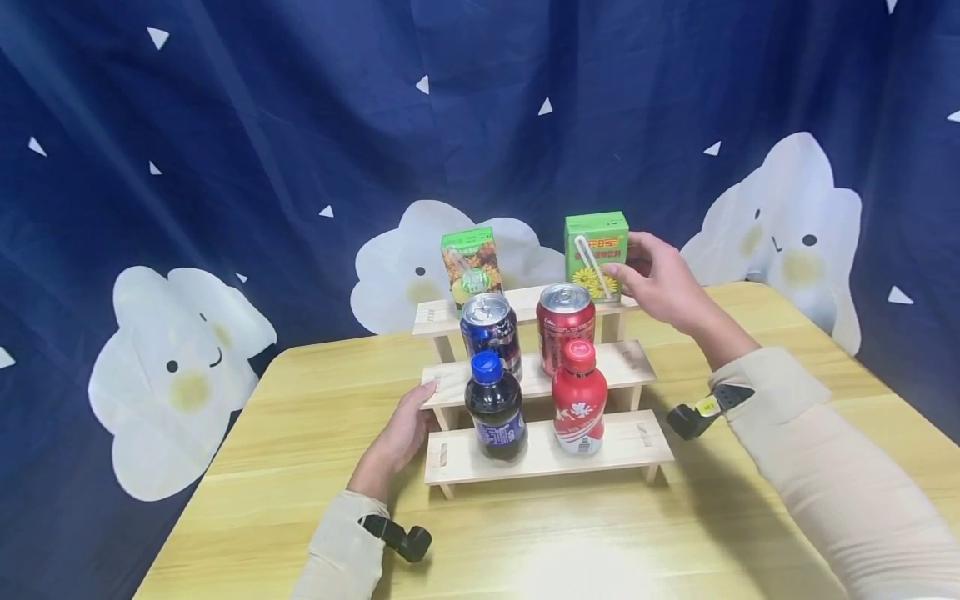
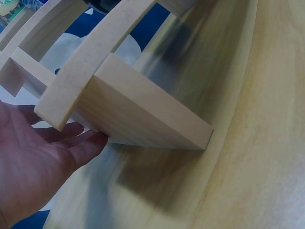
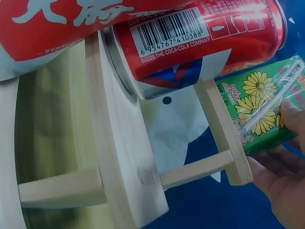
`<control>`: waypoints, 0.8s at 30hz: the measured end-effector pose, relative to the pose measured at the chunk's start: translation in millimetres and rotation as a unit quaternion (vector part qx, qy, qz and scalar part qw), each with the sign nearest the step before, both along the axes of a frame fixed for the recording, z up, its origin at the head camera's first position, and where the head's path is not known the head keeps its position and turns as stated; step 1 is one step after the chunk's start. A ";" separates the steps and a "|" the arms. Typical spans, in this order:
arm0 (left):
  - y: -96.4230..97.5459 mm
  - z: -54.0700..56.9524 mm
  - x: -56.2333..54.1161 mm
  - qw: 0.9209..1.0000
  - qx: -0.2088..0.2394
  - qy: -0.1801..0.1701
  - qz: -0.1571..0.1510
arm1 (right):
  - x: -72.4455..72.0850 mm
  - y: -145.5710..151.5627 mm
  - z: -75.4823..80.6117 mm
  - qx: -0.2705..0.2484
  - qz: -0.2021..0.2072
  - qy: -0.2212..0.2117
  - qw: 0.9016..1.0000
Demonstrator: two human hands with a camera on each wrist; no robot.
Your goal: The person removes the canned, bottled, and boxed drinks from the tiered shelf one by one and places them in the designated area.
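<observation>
My right hand (image 1: 663,279) grips a green drink carton (image 1: 596,225) at the right end of the top shelf, thumb across its front, fingers behind. Yellow flowers and a wrapped straw show on that carton (image 3: 259,95) in the right wrist view. At the stand's left side, my left hand (image 1: 401,429) holds the end of the middle shelf, thumb at its top edge; its fingers lie against the wooden side in the left wrist view. The three-tier wooden stand (image 1: 540,458) also bears another carton (image 1: 472,258) on top, at the left.
On the middle shelf stand a dark blue can (image 1: 491,333) and a red cola can (image 1: 564,325). The front shelf holds a dark bottle with a blue cap (image 1: 492,408) and a red bottle (image 1: 580,400). Behind the wooden table (image 1: 315,450) hangs a blue curtain (image 1: 300,125).
</observation>
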State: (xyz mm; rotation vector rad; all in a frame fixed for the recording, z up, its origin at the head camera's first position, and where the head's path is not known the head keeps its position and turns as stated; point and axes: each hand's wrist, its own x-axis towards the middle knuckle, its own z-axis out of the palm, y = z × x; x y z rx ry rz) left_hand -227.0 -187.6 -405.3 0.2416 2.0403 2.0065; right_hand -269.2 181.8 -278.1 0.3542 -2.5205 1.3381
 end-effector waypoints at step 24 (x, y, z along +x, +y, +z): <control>-0.9 -0.8 -0.5 1.000 0.004 0.001 -0.003 | 7.0 23.0 0.1 0.029 -0.036 0.017 0.999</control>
